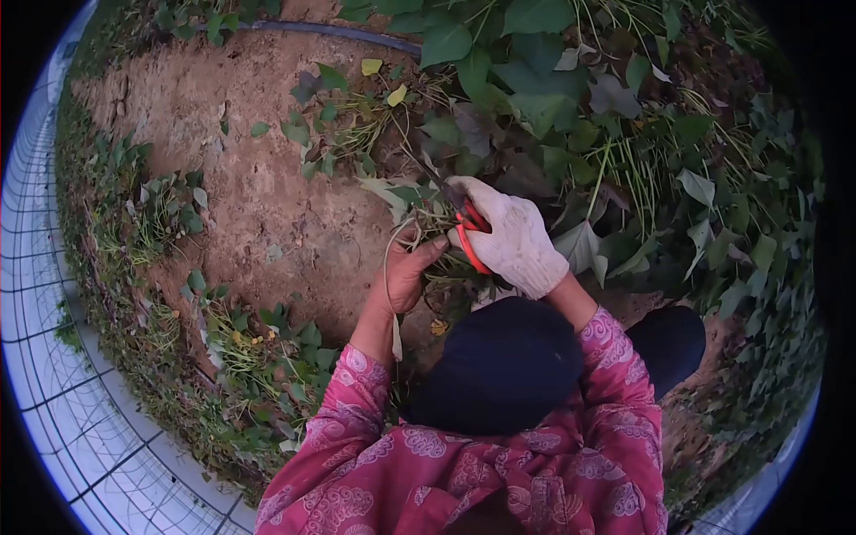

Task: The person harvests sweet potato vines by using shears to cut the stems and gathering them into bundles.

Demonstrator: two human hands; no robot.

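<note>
My right hand (515, 239), in a white knit glove, is closed around the red-handled scissors (473, 254). Their dark blades point up and left among the leaves. Just to the left, my bare left hand (406, 275) has its fingers curled around some thin green vine stems (426, 218). One pale stem loops over the back of this hand, and a narrow leaf hangs by the wrist. Broad green leaves lie close above both hands. Whether the blades touch a stem is hard to make out.
Dense leafy vines (642, 134) cover the right side. Brown soil (259, 187) lies to the left, with a dark hose (339, 32) across the top. More vine clumps (259, 348) grow at lower left, beside a wire grid (62, 392). My dark-clothed knee (508, 366) is below my hands.
</note>
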